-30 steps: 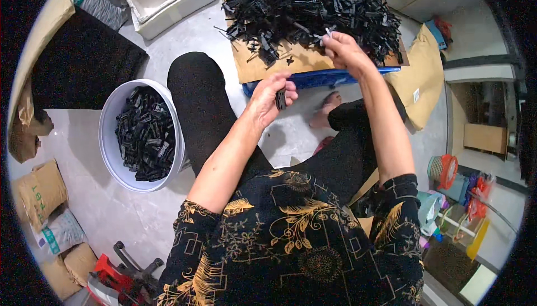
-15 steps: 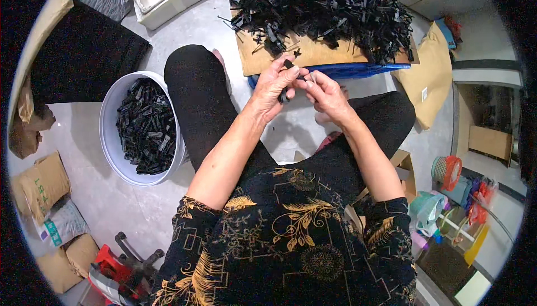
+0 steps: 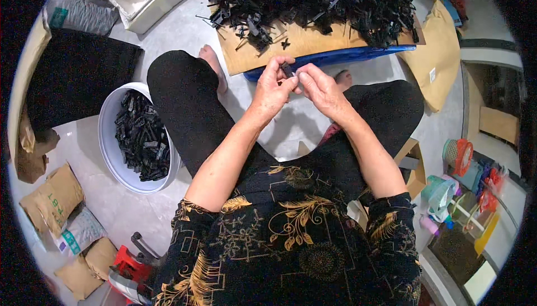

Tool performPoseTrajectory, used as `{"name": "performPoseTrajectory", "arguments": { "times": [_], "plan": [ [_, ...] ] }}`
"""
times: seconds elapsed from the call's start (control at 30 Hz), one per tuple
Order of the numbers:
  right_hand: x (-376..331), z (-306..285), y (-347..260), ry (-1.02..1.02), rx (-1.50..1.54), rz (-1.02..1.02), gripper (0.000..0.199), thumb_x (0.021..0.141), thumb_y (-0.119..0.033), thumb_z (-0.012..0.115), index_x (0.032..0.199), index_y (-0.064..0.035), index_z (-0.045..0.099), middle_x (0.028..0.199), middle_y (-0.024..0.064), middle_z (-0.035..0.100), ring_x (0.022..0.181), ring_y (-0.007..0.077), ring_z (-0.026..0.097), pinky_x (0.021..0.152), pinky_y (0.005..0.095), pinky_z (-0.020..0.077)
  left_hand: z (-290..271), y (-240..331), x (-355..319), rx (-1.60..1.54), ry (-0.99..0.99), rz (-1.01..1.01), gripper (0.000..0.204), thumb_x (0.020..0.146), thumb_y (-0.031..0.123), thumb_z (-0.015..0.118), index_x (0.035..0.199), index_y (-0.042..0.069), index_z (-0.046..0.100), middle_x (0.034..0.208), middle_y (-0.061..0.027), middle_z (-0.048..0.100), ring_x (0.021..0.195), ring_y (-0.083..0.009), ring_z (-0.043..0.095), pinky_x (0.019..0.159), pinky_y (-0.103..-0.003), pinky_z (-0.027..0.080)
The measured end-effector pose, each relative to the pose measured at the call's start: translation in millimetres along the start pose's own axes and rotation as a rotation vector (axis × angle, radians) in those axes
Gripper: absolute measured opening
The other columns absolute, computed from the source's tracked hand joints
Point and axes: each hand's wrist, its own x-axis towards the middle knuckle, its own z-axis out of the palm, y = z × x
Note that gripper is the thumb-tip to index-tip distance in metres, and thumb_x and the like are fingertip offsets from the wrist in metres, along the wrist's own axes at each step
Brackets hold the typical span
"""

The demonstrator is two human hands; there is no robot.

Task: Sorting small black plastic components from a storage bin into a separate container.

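Observation:
In front of the board's near edge, my left hand point(image 3: 272, 89) pinches a small black plastic part point(image 3: 287, 70) between thumb and fingers. My right hand point(image 3: 323, 91) is closed too, its thumb and forefinger pressed together at the part's right side. The fingertips hide most of the part's lower end. Just beyond, a big heap of black plastic parts point(image 3: 313, 4) covers a wooden board point(image 3: 241, 54), which rests over a blue container point(image 3: 335, 57). One small cross-shaped black piece point(image 3: 285, 43) lies loose near the board's front edge.
Left of my knee stands a white bucket point(image 3: 106, 144) partly filled with black plastic parts point(image 3: 142, 138). A white foam box point(image 3: 162, 4) is at the far left. Brown packages point(image 3: 53, 197) lie at lower left, near a red-and-black machine point(image 3: 131, 267). A brown bag point(image 3: 430, 60) leans at right.
Both hands stay together, now closer around the part, which shows less between the fingers. The view has shifted, so the heap and bucket sit slightly elsewhere in the picture.

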Motion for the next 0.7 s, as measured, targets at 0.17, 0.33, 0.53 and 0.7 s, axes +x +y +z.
{"name": "performPoseTrajectory", "arguments": {
  "times": [0.17, 0.33, 0.53, 0.7],
  "plan": [
    [3, -3, 4, -0.017, -0.130, 0.003, 0.021, 0.092, -0.022, 0.043, 0.091, -0.0018, 0.049, 0.070, 0.0117, 0.059, 0.067, 0.0196, 0.061, 0.061, 0.0328, 0.0467, 5, -1, 3, 0.121, 0.003, 0.009, 0.034, 0.080, 0.000, 0.054, 0.112, 0.006, 0.044, 0.069, -0.0005, 0.052, 0.057, -0.0066, 0.054, 0.046, -0.021, 0.039],
    [6, -4, -1, -0.052, -0.121, 0.062, 0.022, 0.093, -0.022, 0.043, 0.093, -0.0010, 0.049, 0.071, 0.0063, 0.052, 0.063, 0.0123, 0.048, 0.059, 0.0271, 0.0413, 8, -4, 6, 0.243, 0.018, 0.033, 0.033, 0.080, -0.002, 0.053, 0.110, 0.006, 0.043, 0.066, -0.0015, 0.050, 0.055, -0.0083, 0.054, 0.050, -0.023, 0.042],
    [11, 1, 1, -0.025, -0.121, 0.084, 0.021, 0.093, -0.020, 0.042, 0.089, -0.0004, 0.049, 0.066, 0.0109, 0.054, 0.061, 0.0179, 0.055, 0.056, 0.0325, 0.0434, 10, -13, 11, 0.217, 0.048, 0.034, 0.027, 0.080, -0.001, 0.053, 0.104, 0.007, 0.043, 0.062, -0.0017, 0.049, 0.054, -0.0090, 0.052, 0.049, -0.025, 0.042],
    [17, 5, 14, -0.011, -0.108, 0.057, 0.018, 0.091, -0.018, 0.043, 0.088, -0.0012, 0.049, 0.066, 0.0166, 0.057, 0.061, 0.0283, 0.061, 0.055, 0.0377, 0.0447, 10, -11, 13, 0.205, 0.100, -0.044, 0.026, 0.079, -0.001, 0.053, 0.101, 0.007, 0.043, 0.061, -0.0046, 0.050, 0.053, -0.0124, 0.052, 0.049, -0.028, 0.044]
  ]
}}
